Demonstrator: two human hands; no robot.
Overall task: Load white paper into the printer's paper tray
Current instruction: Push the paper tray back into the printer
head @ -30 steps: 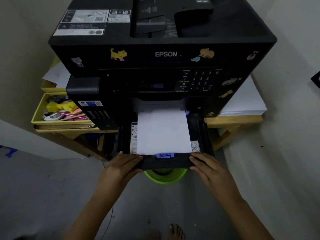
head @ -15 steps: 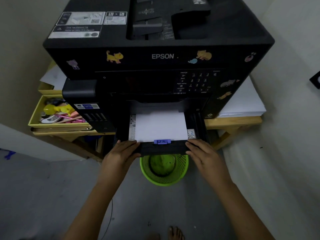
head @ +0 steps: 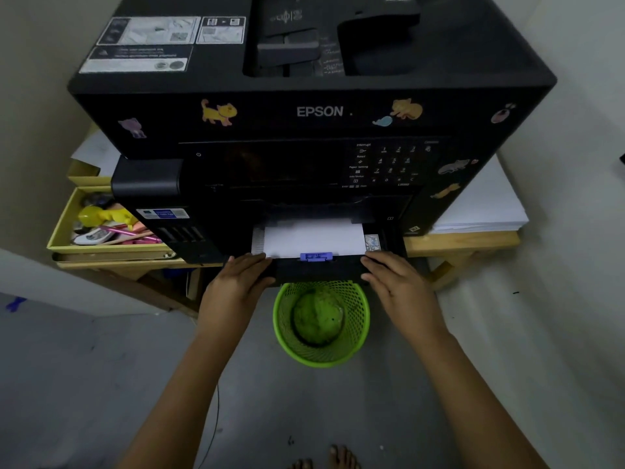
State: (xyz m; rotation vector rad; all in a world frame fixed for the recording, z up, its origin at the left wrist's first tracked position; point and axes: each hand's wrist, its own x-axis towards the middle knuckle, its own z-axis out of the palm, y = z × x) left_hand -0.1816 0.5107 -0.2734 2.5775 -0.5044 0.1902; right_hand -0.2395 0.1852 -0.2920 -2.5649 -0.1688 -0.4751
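Note:
A large black Epson printer (head: 318,113) with animal stickers stands on a wooden table. Its black paper tray (head: 316,270) sticks out a short way at the bottom front. White paper (head: 313,238) lies in the tray behind a blue guide clip (head: 316,256). My left hand (head: 236,286) presses flat against the tray's front left corner. At the front right corner my right hand (head: 399,282) presses the same way, fingers straight.
A green mesh wastebasket (head: 321,323) stands on the grey floor under the tray. A stack of white paper (head: 480,204) lies on the table right of the printer. A yellow box (head: 67,231) of small items sits at the left. Walls close in on both sides.
Both hands have pushed the tray further into the printer. Less of the white paper shows now, and the wastebasket below has come into full view.

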